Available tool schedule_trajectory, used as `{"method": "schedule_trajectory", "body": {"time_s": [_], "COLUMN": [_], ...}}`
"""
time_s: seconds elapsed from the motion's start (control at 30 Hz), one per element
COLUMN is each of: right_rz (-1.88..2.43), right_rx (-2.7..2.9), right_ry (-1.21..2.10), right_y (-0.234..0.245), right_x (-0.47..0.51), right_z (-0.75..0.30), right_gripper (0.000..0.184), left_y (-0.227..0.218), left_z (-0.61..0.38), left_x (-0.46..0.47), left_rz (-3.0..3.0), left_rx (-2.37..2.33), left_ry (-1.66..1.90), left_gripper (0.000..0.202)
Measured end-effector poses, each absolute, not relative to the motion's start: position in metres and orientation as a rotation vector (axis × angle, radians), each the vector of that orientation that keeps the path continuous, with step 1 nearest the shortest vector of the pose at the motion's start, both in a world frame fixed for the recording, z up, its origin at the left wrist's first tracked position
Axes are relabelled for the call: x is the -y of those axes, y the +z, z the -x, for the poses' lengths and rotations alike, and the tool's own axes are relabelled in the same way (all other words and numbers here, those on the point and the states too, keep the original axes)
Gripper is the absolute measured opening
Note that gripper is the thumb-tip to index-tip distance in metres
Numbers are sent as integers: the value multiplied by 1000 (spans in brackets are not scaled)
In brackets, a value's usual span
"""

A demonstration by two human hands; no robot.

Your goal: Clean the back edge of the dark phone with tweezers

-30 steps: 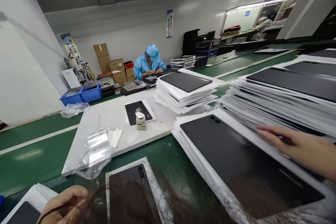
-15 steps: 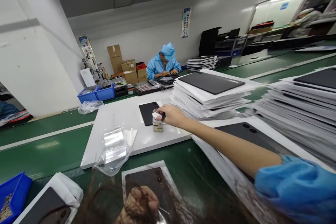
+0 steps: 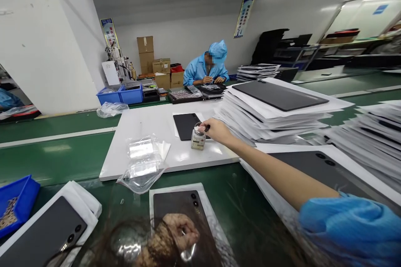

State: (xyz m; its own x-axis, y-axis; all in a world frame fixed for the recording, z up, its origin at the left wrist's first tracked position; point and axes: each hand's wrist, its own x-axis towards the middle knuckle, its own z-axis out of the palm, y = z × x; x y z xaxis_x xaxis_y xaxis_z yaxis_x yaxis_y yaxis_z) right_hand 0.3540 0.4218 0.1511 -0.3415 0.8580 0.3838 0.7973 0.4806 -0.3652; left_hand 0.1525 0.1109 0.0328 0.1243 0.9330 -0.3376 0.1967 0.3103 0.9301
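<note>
My right hand [image 3: 218,131] reaches out over the white board [image 3: 147,127] and pinches a small dark tool [image 3: 206,127], its tip at the mouth of a small glass jar [image 3: 198,139]. The jar stands on the board beside a dark panel [image 3: 185,125] that lies on a white sheet. My left hand [image 3: 175,235] is curled at the bottom centre, blurred behind hair and shiny film. It rests on a dark camera-holed panel [image 3: 180,206] lying on the green belt. What the left hand holds is unclear.
Tall stacks of dark panels on white sheets [image 3: 275,110] fill the right, with another panel [image 3: 316,167] under my forearm. Crumpled clear bags [image 3: 142,164] lie on the board's near edge. A blue bin [image 3: 17,198] sits at left. A co-worker in blue [image 3: 208,66] works at the far end.
My right hand left the panel stack at the right and stretched forward to the jar on the board. The view turned left, and my left hand came in over the near panel.
</note>
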Motion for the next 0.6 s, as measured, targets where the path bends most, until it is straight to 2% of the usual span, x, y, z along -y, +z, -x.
{"method": "schedule_trajectory", "body": {"time_s": [0.13, 0.23, 0.47, 0.6], "right_rz": [1315, 1250, 905, 748], "right_rx": [2094, 1975, 1964, 2055], "right_ry": [177, 200, 313, 343], "right_y": [147, 136, 62, 25], "right_x": [-424, -412, -282, -221], "right_z": [-348, -337, -335, -362], "right_gripper": [32, 29, 22, 28], "left_y": [18, 9, 5, 17], "left_z": [-154, -154, -156, -159], "left_x": [-113, -110, -97, -93], "left_rz": [-1115, -1110, -1089, -1065], "left_rx": [-1405, -1423, -1378, -1330], "left_ry": [727, 658, 582, 596], "left_gripper": [39, 25, 11, 8]}}
